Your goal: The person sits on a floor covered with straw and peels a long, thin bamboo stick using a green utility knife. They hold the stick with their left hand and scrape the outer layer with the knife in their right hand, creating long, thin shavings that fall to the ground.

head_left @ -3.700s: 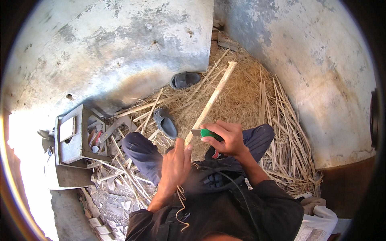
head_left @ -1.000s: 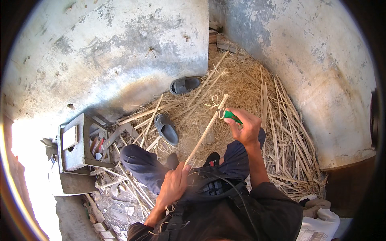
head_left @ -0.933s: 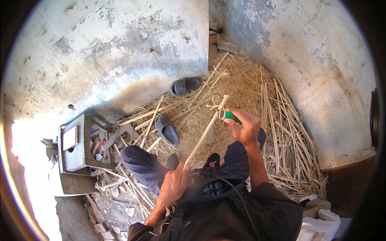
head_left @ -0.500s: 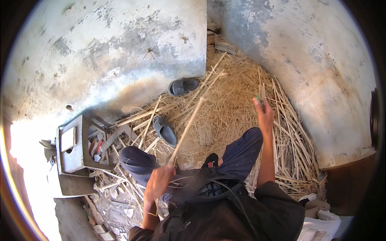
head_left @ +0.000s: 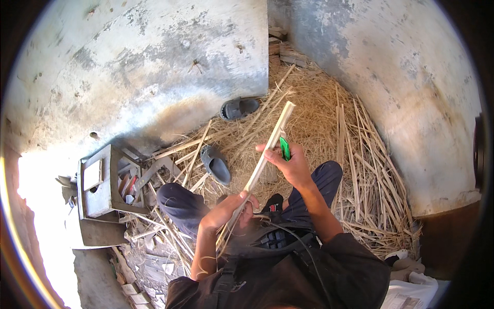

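Note:
A pale bamboo strip (head_left: 253, 178) slants up and away from my lap. My left hand (head_left: 222, 212) is closed round its lower part, near my waist. Higher up, my right hand (head_left: 294, 167) has a small green cutter (head_left: 284, 148) in its grip; the blade cannot be made out. The thumb and a finger of that hand lie against the strip, near its upper part. A thin curl stands off the strip beside the cutter. Loose thin slivers hang below my left hand.
Shavings (head_left: 309, 103) heap before my legs, with many split strips (head_left: 378, 190) along the right wall. Two grey clogs (head_left: 240, 108) lie ahead, one nearer my left knee. A worn wooden box (head_left: 100, 201) stands left. A white bag (head_left: 409, 294) sits at lower right.
My right hand has come in from the right, bringing the green cutter to the strip. The strip has swung right and reaches farther out; my left hand has moved slightly right.

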Available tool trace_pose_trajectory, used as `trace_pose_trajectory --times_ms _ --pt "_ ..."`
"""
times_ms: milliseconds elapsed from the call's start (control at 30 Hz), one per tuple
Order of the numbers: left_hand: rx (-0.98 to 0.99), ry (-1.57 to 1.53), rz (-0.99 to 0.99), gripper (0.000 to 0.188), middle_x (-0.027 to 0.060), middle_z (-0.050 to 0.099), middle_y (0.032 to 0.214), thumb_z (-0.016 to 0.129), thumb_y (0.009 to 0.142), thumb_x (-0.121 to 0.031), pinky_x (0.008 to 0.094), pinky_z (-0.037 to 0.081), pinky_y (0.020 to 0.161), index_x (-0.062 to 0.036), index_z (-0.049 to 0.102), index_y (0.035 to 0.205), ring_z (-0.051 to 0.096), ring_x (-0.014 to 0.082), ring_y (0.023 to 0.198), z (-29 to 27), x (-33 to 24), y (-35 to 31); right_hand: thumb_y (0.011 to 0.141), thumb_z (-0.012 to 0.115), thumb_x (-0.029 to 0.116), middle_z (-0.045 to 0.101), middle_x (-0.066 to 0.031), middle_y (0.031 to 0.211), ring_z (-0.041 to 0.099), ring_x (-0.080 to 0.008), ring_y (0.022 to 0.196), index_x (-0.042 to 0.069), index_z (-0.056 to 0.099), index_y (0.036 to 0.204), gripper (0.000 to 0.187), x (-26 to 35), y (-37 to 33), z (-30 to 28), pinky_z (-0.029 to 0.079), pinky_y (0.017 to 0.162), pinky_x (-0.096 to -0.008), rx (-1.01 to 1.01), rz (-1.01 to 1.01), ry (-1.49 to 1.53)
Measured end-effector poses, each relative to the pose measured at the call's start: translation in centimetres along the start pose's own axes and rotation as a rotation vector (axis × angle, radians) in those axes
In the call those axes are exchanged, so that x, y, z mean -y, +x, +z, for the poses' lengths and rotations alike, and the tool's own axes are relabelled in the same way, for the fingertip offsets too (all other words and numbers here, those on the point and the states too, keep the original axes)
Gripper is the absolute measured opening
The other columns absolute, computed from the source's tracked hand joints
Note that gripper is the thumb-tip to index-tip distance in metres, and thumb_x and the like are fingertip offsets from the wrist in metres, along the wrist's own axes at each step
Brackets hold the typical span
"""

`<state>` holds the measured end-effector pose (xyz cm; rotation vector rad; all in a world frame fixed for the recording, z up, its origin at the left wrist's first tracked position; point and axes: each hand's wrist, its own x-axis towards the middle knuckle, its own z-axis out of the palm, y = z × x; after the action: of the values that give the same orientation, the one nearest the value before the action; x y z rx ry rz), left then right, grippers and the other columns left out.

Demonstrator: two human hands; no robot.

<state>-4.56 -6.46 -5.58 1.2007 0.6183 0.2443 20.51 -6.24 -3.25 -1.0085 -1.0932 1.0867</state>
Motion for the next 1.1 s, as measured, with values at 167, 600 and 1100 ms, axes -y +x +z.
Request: trace_pose_trajectory --times_ms 167,600,1100 --pt "-0.191 0.338 0.046 0.057 0.0166 0.078 0.106 0.046 0.115 -0.047 0.0370 0.056 0.094 0.0037 0.064 0.134 0.074 0.0230 0.103 -1.1 0.6 -0.6 0.098 0.080 0.026 0.078 -0.0062 0.092 0.069 -0.0085 0.084 -0.002 0.081 0.107 0.029 0.0 -0.2 -1.0 0.054 0.075 -0.0246 -0.014 0.055 -0.146" --pt "-0.339 0.323 0.330 0.048 0.0169 0.073 0.130 0.072 0.102 -0.007 0.0409 0.052 0.112 0.0023 0.054 0.146 0.069 0.0254 0.127 1.1 -3.6 -1.1 0.097 0.081 0.020 0.080 -0.0121 0.097 0.075 -0.0143 0.088 -0.005 0.079 0.113 0.030 1.6 0.2 -1.1 0.060 0.081 -0.0296 -0.158 -0.039 0.022" --pt "-0.410 0.254 0.311 0.026 0.0069 0.077 0.095 0.070 0.104 -0.010 0.0292 0.058 0.083 0.0013 0.070 0.128 0.073 0.0125 0.093 -2.3 -0.1 -2.3 0.102 0.076 0.027 0.046 0.0100 0.056 0.031 -0.0027 0.046 0.002 0.079 0.109 0.027 3.7 3.1 -6.2 0.021 0.044 -0.0236 -0.422 -0.368 0.141"
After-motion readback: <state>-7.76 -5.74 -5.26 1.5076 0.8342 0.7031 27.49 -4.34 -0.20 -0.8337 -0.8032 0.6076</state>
